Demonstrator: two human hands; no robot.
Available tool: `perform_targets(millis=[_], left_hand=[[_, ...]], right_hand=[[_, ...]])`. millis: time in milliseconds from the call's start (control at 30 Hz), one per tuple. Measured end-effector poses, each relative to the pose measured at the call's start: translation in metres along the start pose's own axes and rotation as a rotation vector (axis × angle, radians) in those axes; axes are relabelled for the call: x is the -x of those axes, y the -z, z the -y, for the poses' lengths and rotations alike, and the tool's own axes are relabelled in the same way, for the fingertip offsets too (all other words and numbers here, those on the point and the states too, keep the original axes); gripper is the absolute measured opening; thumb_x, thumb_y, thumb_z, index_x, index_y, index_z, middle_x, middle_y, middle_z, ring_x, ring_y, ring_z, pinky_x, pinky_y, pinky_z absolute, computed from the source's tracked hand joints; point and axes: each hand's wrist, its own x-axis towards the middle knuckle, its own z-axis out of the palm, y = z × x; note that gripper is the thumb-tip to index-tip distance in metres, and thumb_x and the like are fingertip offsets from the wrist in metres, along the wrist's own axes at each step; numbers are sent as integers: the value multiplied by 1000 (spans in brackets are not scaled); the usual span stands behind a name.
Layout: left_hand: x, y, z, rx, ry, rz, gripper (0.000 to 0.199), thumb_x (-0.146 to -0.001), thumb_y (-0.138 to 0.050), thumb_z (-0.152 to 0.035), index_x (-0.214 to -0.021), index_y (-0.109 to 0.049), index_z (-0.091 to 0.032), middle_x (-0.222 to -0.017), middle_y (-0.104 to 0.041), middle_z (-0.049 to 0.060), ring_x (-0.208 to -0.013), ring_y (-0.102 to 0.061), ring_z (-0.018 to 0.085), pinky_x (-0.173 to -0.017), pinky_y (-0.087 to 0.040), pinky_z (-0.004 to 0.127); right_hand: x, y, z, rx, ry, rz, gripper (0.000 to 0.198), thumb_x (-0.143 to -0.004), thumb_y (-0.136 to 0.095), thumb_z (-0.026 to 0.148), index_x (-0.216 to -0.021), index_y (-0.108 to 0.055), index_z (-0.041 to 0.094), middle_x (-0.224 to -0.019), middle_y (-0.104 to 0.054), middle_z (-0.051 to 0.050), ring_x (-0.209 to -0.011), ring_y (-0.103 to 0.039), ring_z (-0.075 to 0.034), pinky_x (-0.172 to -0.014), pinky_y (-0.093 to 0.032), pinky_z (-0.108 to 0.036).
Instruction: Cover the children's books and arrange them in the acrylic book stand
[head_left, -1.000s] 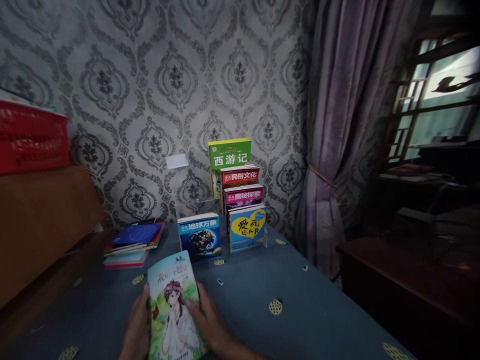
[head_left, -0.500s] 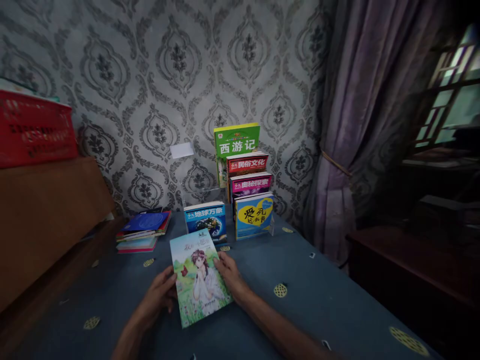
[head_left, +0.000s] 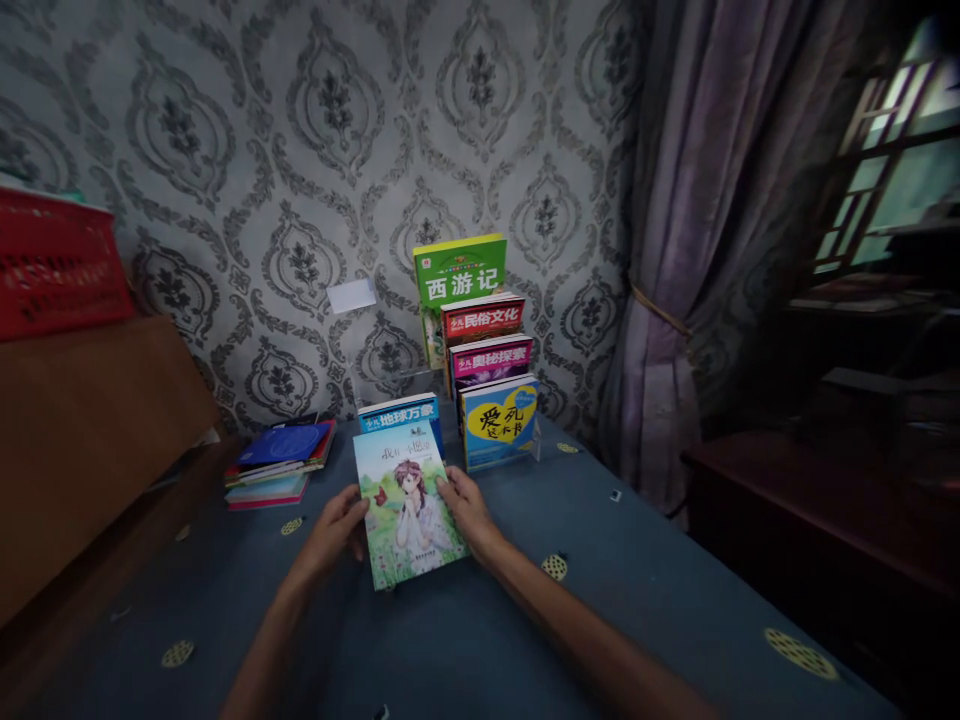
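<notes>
Between both hands I hold a book (head_left: 411, 510) with a pale green and blue cover showing a figure with clasped hands and a red butterfly. My left hand (head_left: 341, 528) grips its left edge, thumb on the cover. My right hand (head_left: 466, 508) grips the right edge. The book leans back, its top overlapping a blue book (head_left: 397, 412) that stands behind it in a clear stand (head_left: 401, 382). To the right, stepped in the stand, are a blue book with a yellow heart (head_left: 501, 425), a purple book (head_left: 491, 360), a red book (head_left: 482, 318) and a tall green book (head_left: 461, 270).
A pile of books (head_left: 277, 460) lies at the left on the dark blue cloth (head_left: 600, 620). Farther left, a red basket (head_left: 56, 265) rests on a brown box (head_left: 105, 430). A white card (head_left: 351, 295) tops the stand. A curtain (head_left: 664, 300) hangs at the right.
Both hands have carried the book forward and slightly right, so it now covers more of the blue book behind. The camera view has shifted a little.
</notes>
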Motion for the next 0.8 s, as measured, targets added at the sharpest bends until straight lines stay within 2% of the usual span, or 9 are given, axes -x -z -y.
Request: perform_targets(millis=[167, 300, 467, 633, 800], left_hand=[[-19, -3, -13, -70, -60, -16, 61, -64, -75, -55, -108, -56, -18, -82, -67, 2, -65, -62, 15, -38, -44, 18], [-43, -3, -27, -81, -146, -93, 54, -67, -70, -49, -109, -56, -17, -86, -68, 4, -69, -64, 17, -40, -46, 18], [-72, -1, -48, -60, -270, -143, 45, -71, -67, -41, -109, -57, -18, -95, -70, 6, -74, -66, 18, -45, -51, 21], [-81, -1, -52, -33, -400, -142, 45, -72, -68, -39, -111, -57, -18, -107, -70, 8, -89, -68, 22, -54, -56, 24], [-73, -2, -40, -59, -423, -149, 48, -74, -66, -41, -116, -58, -18, -114, -68, 9, -99, -66, 25, -62, -57, 26]], right_hand=[[-25, 7, 10, 105, 145, 34, 29, -83, -58, 51, -87, -55, 23, -80, -64, 0, -73, -59, -18, -66, -46, -28], [-57, 9, 26, 189, 269, 37, 23, -84, -55, 46, -87, -55, 23, -79, -62, 1, -75, -58, -18, -65, -45, -27], [-95, 5, 43, 187, 310, 29, 22, -83, -56, 43, -91, -56, 23, -86, -63, 0, -82, -58, -19, -71, -46, -28], [-98, 6, 49, 184, 425, 35, 20, -86, -54, 40, -95, -56, 23, -92, -65, -1, -89, -59, -20, -80, -47, -31], [-90, 15, 41, 273, 464, 37, 22, -85, -55, 41, -96, -61, 23, -93, -66, -3, -92, -59, -22, -83, -47, -34]])
